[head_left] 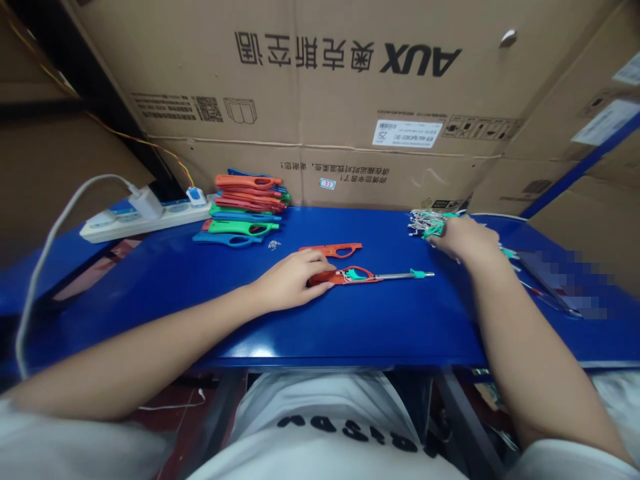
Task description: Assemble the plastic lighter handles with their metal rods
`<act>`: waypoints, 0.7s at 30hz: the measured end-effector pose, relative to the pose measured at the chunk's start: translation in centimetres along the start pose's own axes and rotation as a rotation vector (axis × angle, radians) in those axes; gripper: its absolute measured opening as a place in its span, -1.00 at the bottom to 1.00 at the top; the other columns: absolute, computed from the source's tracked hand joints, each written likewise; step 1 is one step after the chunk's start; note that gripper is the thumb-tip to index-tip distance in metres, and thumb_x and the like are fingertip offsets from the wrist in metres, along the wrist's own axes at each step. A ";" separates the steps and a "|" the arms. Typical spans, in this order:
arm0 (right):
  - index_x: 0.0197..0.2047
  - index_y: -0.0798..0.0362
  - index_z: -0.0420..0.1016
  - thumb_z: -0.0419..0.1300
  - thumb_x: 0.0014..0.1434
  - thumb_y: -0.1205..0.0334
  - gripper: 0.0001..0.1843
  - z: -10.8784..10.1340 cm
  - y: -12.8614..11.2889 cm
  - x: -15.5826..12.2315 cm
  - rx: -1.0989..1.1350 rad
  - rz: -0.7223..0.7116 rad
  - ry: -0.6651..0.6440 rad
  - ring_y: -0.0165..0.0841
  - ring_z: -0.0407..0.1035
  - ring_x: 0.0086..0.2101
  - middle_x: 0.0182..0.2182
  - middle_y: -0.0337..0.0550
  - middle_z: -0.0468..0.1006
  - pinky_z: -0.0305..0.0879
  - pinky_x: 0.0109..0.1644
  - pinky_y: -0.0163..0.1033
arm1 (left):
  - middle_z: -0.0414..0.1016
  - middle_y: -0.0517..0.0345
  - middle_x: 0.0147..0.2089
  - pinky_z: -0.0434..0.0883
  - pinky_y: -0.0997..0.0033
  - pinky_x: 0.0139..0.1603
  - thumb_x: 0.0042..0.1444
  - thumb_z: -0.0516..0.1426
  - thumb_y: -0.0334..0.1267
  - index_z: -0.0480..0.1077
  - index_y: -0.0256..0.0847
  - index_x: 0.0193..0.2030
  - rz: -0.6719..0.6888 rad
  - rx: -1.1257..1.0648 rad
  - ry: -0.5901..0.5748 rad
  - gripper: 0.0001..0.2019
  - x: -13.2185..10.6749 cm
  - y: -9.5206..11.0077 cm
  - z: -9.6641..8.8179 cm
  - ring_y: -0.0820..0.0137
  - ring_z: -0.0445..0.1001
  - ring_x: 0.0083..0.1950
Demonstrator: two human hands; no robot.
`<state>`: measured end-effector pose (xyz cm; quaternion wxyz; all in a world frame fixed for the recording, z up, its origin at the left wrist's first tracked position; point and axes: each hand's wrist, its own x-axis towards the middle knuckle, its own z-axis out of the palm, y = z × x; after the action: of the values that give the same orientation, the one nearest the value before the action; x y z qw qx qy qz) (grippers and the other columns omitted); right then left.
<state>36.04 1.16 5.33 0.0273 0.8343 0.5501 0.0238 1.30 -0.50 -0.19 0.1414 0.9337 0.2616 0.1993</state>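
An orange long-neck lighter body (345,277) lies on the blue table, with a green part in its handle and a metal tube tipped with green pointing right. The fingers of my left hand (300,277) are closed around its left end. Just behind it rests a separate orange shell half (345,250). At the right, my right hand (465,237) reaches into a heap of small white and green parts (425,221). Its fingers are bent together at the heap, and whatever is between them is hidden.
Stacked orange, green and blue lighter shells (245,210) stand at the back left, beside a little pile of screws (273,245). Behind them is a white power strip (150,220) with cables. A large cardboard sheet (325,93) walls off the back of the blue table (380,327).
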 end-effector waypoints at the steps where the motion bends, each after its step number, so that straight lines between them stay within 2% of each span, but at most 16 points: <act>1: -0.24 0.14 0.54 0.28 0.15 0.03 -0.70 0.1 0.1 0.3 -0.010 0.043 -0.035 0.13 0.48 -0.07 -0.17 0.29 0.56 0.38 -0.12 0.10 | 0.54 -0.04 0.02 0.41 0.19 0.14 0.29 0.11 -0.19 0.50 -0.18 0.07 -0.001 -0.001 -0.005 -0.72 0.0 0.0 0.0 0.20 0.50 0.06; 3: -0.17 0.12 0.56 0.28 0.15 0.08 -0.71 0.4 0.1 0.7 -0.030 0.087 -0.091 0.11 0.47 -0.01 -0.09 0.29 0.56 0.39 -0.08 0.07 | 0.54 -0.04 0.03 0.42 0.19 0.13 0.28 0.12 -0.20 0.50 -0.18 0.07 -0.011 0.006 -0.012 -0.72 0.0 0.1 -0.1 0.20 0.51 0.06; 7: -0.10 0.20 0.57 0.29 0.08 0.20 -0.67 0.7 -0.3 0.7 -0.030 0.038 -0.090 0.17 0.48 -0.03 -0.08 0.40 0.55 0.39 -0.13 0.07 | 0.56 -0.01 0.06 0.44 0.19 0.10 0.19 0.18 -0.22 0.50 -0.15 0.06 -0.043 0.089 -0.007 -0.69 0.0 0.4 -0.6 0.16 0.52 0.07; 11: -0.25 0.10 0.57 0.25 0.08 0.06 -0.72 0.1 -0.6 -0.2 0.003 -0.026 -0.063 0.08 0.51 -0.16 -0.25 0.22 0.59 0.38 -0.18 0.02 | 0.62 0.03 0.00 0.44 0.14 0.08 0.11 0.21 -0.20 0.52 -0.18 0.06 -0.031 0.181 0.006 -0.64 0.0 1.0 -1.4 0.13 0.53 0.01; 14: -0.40 0.05 0.51 0.25 0.04 0.04 -0.76 -0.4 -1.5 -1.3 0.064 -0.085 0.010 0.01 0.49 -0.23 -0.35 0.11 0.57 0.33 -0.22 -0.04 | 0.62 0.04 0.00 0.44 0.15 0.08 0.11 0.21 -0.21 0.53 -0.20 0.05 -0.032 0.133 0.054 -0.64 -0.1 1.1 -1.4 0.15 0.52 0.00; 16: -0.44 0.04 0.46 0.26 0.02 0.07 -0.79 -0.4 -2.6 -2.3 0.234 -0.219 0.020 -0.11 0.46 -0.32 -0.40 0.02 0.56 0.29 -0.27 -0.12 | 0.62 0.05 0.00 0.46 0.20 0.04 0.16 0.18 -0.20 0.54 -0.18 0.04 -0.072 0.023 0.110 -0.69 0.0 1.2 -1.0 0.19 0.52 0.01; 18: -0.41 0.04 0.46 0.25 0.04 0.08 -0.80 0.1 -4.1 -3.5 0.502 -0.419 -0.012 -0.25 0.40 -0.42 -0.45 -0.09 0.53 0.26 -0.33 -0.20 | 0.63 0.05 -0.02 0.47 0.24 0.01 0.23 0.16 -0.16 0.56 -0.17 0.01 -0.145 -0.124 0.188 -0.72 0.1 1.3 -0.3 0.22 0.53 0.02; 21: -0.33 0.05 0.49 0.23 0.10 0.04 -0.76 1.2 -6.4 -5.6 0.764 -0.679 0.007 -0.37 0.31 -0.50 -0.51 -0.18 0.50 0.19 -0.40 -0.28 | 0.63 0.03 0.01 0.46 0.22 0.09 0.25 0.18 -0.06 0.58 -0.18 0.00 -0.265 -0.332 0.314 -0.68 0.3 1.5 0.7 0.23 0.54 0.05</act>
<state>28.06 -1.45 3.61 -0.2755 0.5588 0.7597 -0.1864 2.54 -1.68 -0.14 0.2749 0.8131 0.3639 0.3618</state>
